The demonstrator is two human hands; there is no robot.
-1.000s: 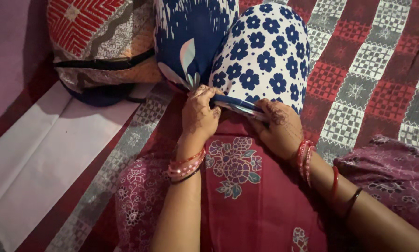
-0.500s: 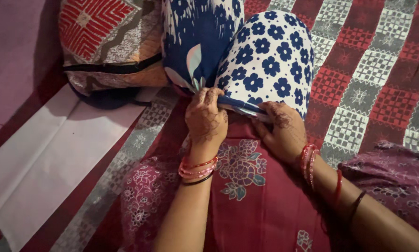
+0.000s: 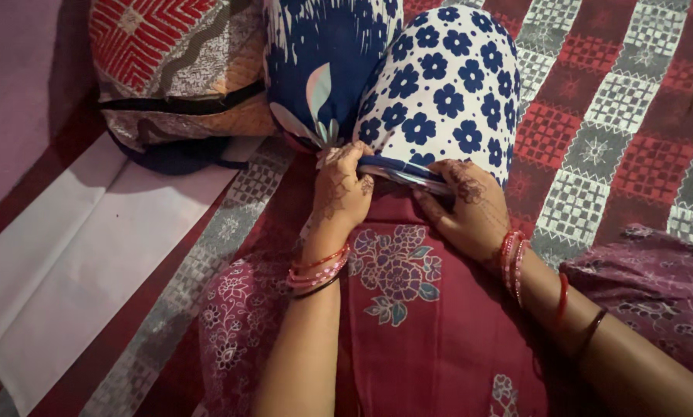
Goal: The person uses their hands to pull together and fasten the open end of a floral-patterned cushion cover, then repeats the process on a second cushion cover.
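Here, at the bottom of the frame, two bare forearms come up over a maroon cloth [image 3: 431,340] with a flower print, which lies across the lower centre. The left wrist wears pink and red bangles [image 3: 316,272], and the right wrist has red bangles [image 3: 512,255] too. In the middle of the frame the left hand [image 3: 343,193] is closed in a fist on the gathered blue edge of the pillow cover, fingers curled tight around the fabric. Just beside it, the right hand [image 3: 470,208] lies flatter, its fingers closed over the same edge and pressing it down on the maroon cloth; how firmly it pinches I cannot tell. The pillow [image 3: 443,93], white with dark blue flowers, stands above the hands at the upper centre, touching both. Left of it and touching it leans a blue pillow [image 3: 316,54] with white streaks. At the upper left lies an orange cushion [image 3: 177,69] with red pattern. A red and white checked bedsheet [image 3: 616,123] fills the right side, and a white sheet [image 3: 92,255] lies at the left.
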